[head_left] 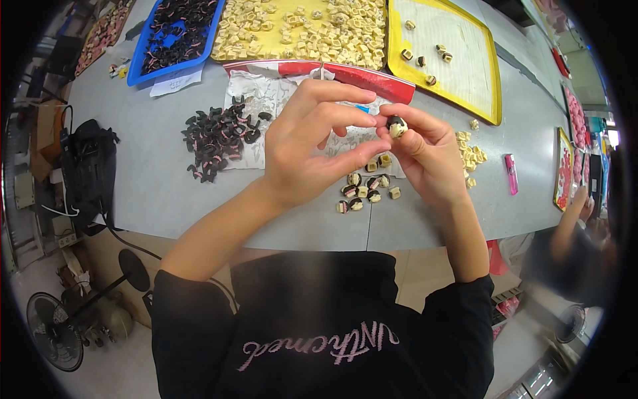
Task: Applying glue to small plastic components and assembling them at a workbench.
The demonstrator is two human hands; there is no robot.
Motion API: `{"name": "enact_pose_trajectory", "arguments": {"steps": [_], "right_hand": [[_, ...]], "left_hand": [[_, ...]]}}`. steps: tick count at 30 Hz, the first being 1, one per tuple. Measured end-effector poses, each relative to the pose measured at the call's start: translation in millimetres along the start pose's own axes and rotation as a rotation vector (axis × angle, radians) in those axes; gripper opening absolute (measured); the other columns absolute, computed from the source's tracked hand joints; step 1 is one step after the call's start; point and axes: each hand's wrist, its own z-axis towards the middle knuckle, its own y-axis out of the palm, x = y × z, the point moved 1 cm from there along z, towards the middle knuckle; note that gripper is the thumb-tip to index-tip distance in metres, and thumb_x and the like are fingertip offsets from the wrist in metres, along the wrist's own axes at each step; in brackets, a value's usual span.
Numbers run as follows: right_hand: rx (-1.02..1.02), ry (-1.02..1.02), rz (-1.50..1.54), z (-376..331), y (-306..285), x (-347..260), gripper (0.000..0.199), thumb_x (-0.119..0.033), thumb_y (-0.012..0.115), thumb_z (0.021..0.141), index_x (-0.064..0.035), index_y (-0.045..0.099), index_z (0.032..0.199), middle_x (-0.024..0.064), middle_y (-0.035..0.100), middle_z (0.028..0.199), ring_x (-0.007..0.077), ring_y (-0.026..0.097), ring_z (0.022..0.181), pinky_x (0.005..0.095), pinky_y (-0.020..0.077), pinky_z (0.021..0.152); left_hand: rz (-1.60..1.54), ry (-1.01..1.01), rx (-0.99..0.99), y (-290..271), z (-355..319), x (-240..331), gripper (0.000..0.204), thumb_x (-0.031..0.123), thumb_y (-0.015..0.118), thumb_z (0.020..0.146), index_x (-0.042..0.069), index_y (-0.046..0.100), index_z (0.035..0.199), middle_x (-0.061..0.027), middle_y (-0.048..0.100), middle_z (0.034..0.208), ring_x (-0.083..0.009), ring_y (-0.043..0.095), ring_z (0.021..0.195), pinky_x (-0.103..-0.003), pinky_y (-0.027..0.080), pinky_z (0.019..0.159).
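Black-and-cream piece [397, 127] pinched in my right hand [428, 149] above the bench [306, 229]; left hand [292, 156] has its grip parted just beside it. Looks like joining (my guess), so next calls for checking alignment and pressing snug.

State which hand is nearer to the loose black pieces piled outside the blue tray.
Left. The left hand is raised just right of the piled black pieces; the right hand is farther right, beyond the left.
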Motion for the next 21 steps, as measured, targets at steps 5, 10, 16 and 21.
{"name": "enact_pose_trajectory", "arguments": {"steps": [5,10,16,21], "right_hand": [[0.045,-0.049,0.022,-0.5,0.9,-0.5,0.033,-0.011,0.061,0.088,0.0058,0.056,0.116,0.0131,0.060,0.112,0.0207,0.058,0.105,0.0332,0.0479,0.091],[0.001,-0.061,0.042,0.6,-4.3,5.2,0.031,-0.014,0.061,0.089,0.0056,0.057,0.114,0.0117,0.060,0.110,0.0186,0.058,0.099,0.0319,0.0480,0.087],[-0.052,-0.094,0.031,2.0,-6.3,5.2,0.027,-0.014,0.061,0.089,0.0056,0.060,0.107,0.0079,0.060,0.099,0.0155,0.057,0.091,0.0284,0.0456,0.081],[-0.121,-0.086,-0.155,1.3,-2.2,10.6,0.019,-0.008,0.059,0.087,0.0041,0.063,0.102,0.0093,0.059,0.096,0.0142,0.056,0.088,0.0266,0.0452,0.080]], "left_hand": [[-0.011,-0.055,0.043,1.6,0.5,2.2,0.030,0.011,0.082,0.064,0.009,0.062,0.086,-0.0057,0.064,0.100,-0.0091,0.055,0.068,-0.019,0.040,0.044],[-0.017,-0.082,0.032,1.5,-1.3,3.3,0.030,0.012,0.082,0.063,0.009,0.063,0.087,-0.0063,0.063,0.100,-0.0093,0.055,0.068,-0.019,0.040,0.045],[-0.026,0.026,-0.045,1.2,0.4,-2.0,0.035,0.011,0.082,0.065,0.008,0.064,0.095,-0.0111,0.058,0.109,-0.0119,0.051,0.076,-0.020,0.041,0.053],[0.052,0.030,-0.082,-3.6,1.8,2.0,0.036,0.008,0.082,0.060,0.012,0.067,0.093,-0.0095,0.057,0.112,-0.0152,0.050,0.088,-0.024,0.042,0.063]]}}
